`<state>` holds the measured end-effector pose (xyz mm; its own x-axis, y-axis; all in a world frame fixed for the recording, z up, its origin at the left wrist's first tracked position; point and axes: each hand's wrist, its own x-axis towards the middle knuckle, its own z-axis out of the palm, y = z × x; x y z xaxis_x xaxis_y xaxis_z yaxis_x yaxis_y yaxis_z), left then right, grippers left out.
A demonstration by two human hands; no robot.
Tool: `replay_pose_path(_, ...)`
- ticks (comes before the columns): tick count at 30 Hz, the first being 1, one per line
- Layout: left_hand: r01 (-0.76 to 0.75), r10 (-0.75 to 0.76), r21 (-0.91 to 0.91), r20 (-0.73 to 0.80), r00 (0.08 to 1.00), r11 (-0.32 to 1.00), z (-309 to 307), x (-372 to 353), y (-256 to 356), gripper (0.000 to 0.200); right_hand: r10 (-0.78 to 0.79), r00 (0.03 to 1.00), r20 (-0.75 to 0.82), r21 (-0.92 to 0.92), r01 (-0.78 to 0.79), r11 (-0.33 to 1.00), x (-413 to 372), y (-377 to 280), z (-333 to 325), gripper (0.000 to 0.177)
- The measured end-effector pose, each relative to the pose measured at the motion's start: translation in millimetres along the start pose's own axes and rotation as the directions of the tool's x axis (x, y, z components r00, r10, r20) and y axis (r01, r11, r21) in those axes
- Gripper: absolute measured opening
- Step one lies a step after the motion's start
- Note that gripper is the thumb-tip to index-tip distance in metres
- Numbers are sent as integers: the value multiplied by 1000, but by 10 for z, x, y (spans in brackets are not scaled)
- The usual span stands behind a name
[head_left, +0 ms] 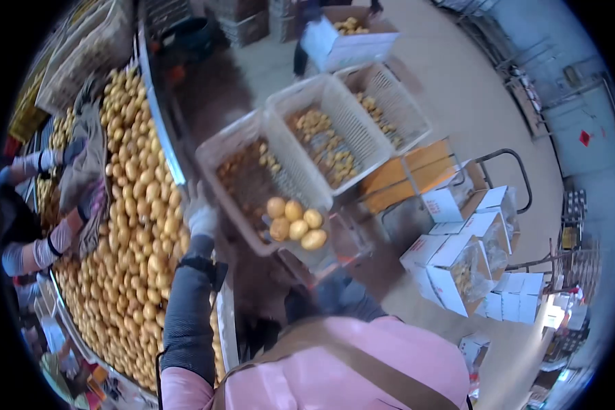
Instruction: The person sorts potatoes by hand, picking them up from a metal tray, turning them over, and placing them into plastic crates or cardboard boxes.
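My left hand [199, 217], in a white glove with a dark sleeve, rests at the metal rim [164, 140] of a long table heaped with yellow fruits [133, 205]. It sits next to the near corner of a white plastic crate [229, 147]; I cannot tell whether it grips anything. Several yellow fruits [295, 222] sit bunched over the crate's near right corner, seemingly in something clear. My right sleeve [342, 295] reaches up toward them, and my right hand is hidden beneath them.
Two more white crates [342, 102] [403, 92] with fruits stand in a row beyond. A co-worker's gloved hands [44, 160] [61, 236] work across the table at left. White cartons [458, 263] are stacked on the floor at right, by a metal cart handle [509, 157].
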<state>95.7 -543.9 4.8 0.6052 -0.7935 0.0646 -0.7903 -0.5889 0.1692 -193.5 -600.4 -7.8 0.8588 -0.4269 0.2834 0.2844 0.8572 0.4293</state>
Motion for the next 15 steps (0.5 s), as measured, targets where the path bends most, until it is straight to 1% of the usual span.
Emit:
replay_pose_path(1,-15,17,30,-90,996,999,196,11,-47,59,-12,1000,13,-66,13,998,17,-153,128,51)
replay_pose_path(2,8,-6,39,-46,999,999,146,-19,10,60,-132,987,-94,-304,97,948,40,-316,318,43)
replay_pose_path(3,3,-2,44,-30,1000,999,19,-39,78,59,-251,947,-202,-559,99,823,75,-466,525,35)
replay_pose_path(4,0,0,55,-8,1000,998,-78,-56,121,58,-361,883,-301,-746,18,666,108,-615,733,28)
replay_pose_path(5,-2,3,45,-6,1000,999,-87,-66,129,57,-443,831,-337,-788,8,615,218,-776,913,28)
replay_pose_path(7,-8,8,24,-4,1000,1000,-103,-38,132,55,-581,761,-287,-832,102,545,632,-1286,1273,29)
replay_pose_path(10,7,-7,-5,-12,1000,1000,-110,-14,162,51,-722,688,-73,-887,285,362,1633,-2230,2034,31)
replay_pose_path(11,-21,22,13,-48,999,1000,-43,-15,116,50,-755,656,3,-892,343,295,2005,-2505,2330,31)
replay_pose_path(12,-22,23,12,-33,999,1000,-50,-20,110,51,-783,617,73,-895,388,222,2334,-2737,2601,32)
replay_pose_path(14,-23,23,1,-10,1000,1000,-106,-12,146,52,-833,530,160,-885,451,117,2797,-3003,2948,33)
replay_pose_path(15,22,-22,-15,7,1000,1000,-105,7,166,55,-843,508,177,-881,463,94,2927,-3038,2967,34)
